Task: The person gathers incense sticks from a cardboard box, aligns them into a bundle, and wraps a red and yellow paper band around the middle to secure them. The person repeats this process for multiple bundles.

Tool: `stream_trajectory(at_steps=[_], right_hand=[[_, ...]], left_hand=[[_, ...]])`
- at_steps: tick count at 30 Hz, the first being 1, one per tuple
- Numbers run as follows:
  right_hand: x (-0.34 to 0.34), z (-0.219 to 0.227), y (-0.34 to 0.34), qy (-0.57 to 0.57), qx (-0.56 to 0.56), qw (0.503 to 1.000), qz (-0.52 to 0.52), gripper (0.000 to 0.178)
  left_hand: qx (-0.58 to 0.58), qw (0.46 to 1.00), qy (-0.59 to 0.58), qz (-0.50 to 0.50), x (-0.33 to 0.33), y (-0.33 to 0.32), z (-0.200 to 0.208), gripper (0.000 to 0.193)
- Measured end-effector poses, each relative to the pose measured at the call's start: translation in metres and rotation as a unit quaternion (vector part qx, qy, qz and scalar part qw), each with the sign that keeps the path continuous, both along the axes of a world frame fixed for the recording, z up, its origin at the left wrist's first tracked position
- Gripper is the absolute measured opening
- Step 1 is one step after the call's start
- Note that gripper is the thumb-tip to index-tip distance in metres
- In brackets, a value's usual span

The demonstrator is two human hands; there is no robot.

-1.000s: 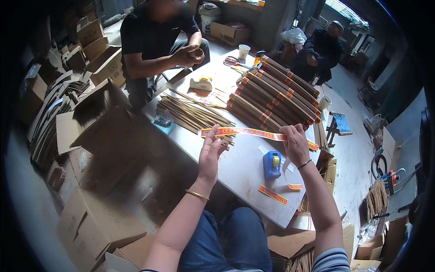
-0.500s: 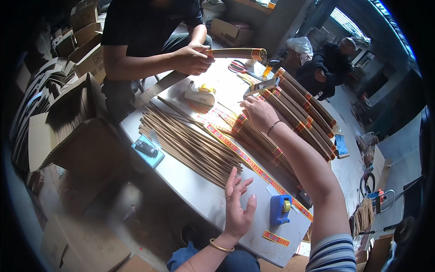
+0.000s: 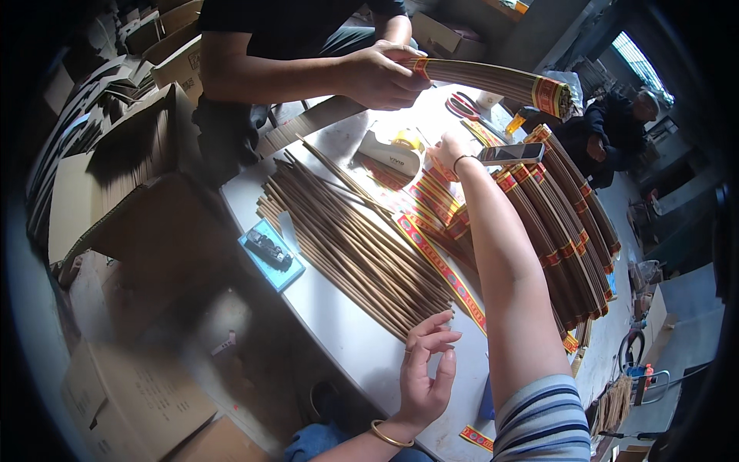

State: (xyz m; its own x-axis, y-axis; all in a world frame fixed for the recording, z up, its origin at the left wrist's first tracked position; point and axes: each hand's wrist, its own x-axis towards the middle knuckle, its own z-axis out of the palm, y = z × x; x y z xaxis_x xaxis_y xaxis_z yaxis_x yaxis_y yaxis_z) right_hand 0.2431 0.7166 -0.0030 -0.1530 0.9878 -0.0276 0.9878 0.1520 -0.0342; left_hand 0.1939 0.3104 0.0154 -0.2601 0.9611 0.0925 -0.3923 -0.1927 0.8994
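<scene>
My left hand (image 3: 427, 373), with a gold bangle at its wrist, hovers with fingers apart by the near ends of loose brown incense sticks (image 3: 354, 246) spread over the white table (image 3: 327, 323). My right hand (image 3: 453, 152) reaches far across the table, beside a white tape dispenser (image 3: 391, 156) with yellow tape. Glare washes out its fingertips, so whether they hold anything is hidden. Red-and-yellow patterned paper strips (image 3: 435, 258) lie between the loose sticks and my right arm. Banded incense bundles (image 3: 558, 231) are stacked right of that arm.
Opposite, a co-worker's hand (image 3: 389, 77) grips a banded incense bundle (image 3: 485, 75). A phone-like device (image 3: 512, 153) rests by the stack, near red-handled scissors (image 3: 463, 105). A blue box (image 3: 271, 254) sits at the left table edge. Open cartons (image 3: 77, 192) stand left. Another person (image 3: 608, 131) sits far right.
My right hand has moved left from the banded bundles to beside the white tape dispenser. The left hand stays near the stick ends, its fingers more curved. The co-worker's bundle appears nearer.
</scene>
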Motion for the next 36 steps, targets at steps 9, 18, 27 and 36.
stream_trajectory(at_steps=[9, 18, 27, 36], right_hand=[[0.006, -0.010, 0.014, 0.037, 0.004, 0.997, -0.060, 0.035], [0.000, 0.030, 0.002, 0.331, 0.196, 0.903, -0.194, 0.021], [0.044, 0.097, -0.179, 0.693, -0.132, 0.703, -0.088, 0.020], [0.069, 0.125, -0.404, 0.698, 0.005, 0.713, -0.063, 0.022]], left_hand=[[-0.015, 1.000, 0.007, 0.017, 0.008, 0.005, 0.001, 0.019], [-0.008, 0.999, 0.041, -0.015, 0.004, -0.004, 0.002, 0.021], [0.005, 0.999, -0.018, 0.028, 0.003, -0.010, 0.011, 0.029], [-0.076, 0.978, 0.056, -0.187, 0.010, -0.039, 0.031, 0.043]])
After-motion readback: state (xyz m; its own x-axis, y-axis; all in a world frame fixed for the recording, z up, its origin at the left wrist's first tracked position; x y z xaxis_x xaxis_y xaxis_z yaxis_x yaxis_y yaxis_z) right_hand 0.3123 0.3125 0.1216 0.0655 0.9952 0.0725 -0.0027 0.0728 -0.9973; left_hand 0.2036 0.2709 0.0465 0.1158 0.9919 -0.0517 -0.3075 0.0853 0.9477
